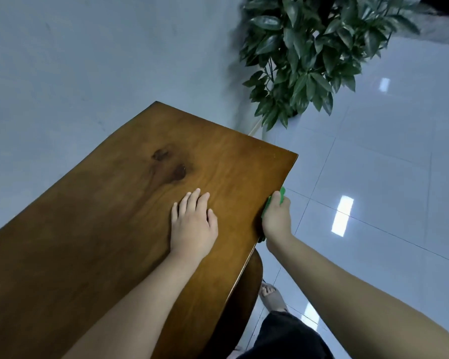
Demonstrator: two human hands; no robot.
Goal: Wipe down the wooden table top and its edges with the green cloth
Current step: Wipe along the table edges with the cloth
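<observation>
— Where is there room on the brown wooden table top [101, 224]?
— Far and left of the left hand [192, 228], which lies flat near the right edge, the wood is open.
— And beside that edge?
— The right hand [276, 220] grips the green cloth [282, 193] against it midway. Beyond is glossy white tiled floor [379, 164]; a dark-leaved potted plant [309, 53] stands near the far corner.
</observation>
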